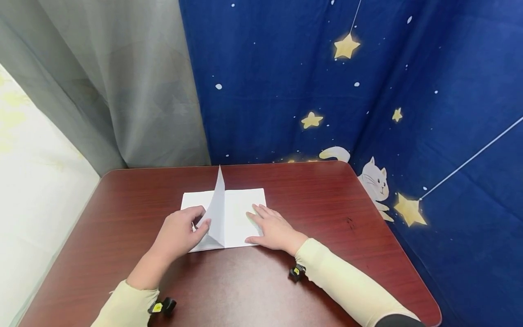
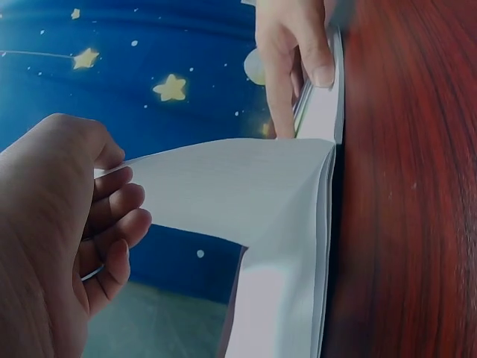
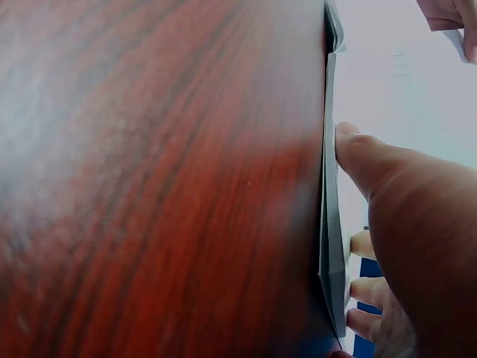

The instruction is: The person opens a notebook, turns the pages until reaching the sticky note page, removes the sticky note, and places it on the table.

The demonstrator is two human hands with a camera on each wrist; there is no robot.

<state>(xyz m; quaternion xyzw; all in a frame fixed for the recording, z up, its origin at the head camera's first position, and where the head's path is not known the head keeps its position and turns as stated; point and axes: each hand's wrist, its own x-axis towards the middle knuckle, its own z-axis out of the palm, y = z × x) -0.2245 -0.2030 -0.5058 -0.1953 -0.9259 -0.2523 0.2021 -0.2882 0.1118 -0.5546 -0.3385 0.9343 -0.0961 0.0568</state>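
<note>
A booklet with white pages (image 1: 243, 204) lies spread on the table in the head view. One page (image 1: 219, 213) stands up from the middle fold. My left hand (image 1: 180, 231) pinches the free edge of that page between thumb and forefinger; in the left wrist view the page (image 2: 231, 179) bends away from the fold toward the left hand (image 2: 59, 224). Flat on the right-hand side of the booklet rests my right hand (image 1: 273, 227), fingers spread and pressing the paper. The right wrist view shows the right thumb (image 3: 365, 153) on the paper beside the booklet's near edge.
The booklet lies on a dark red wooden table (image 1: 327, 204). Behind it hang a grey curtain (image 1: 151, 91) and a blue curtain (image 1: 278, 54) with stars and a white cat. A small black device (image 1: 297, 272) is strapped at the right wrist, another device (image 1: 163, 306) at the left.
</note>
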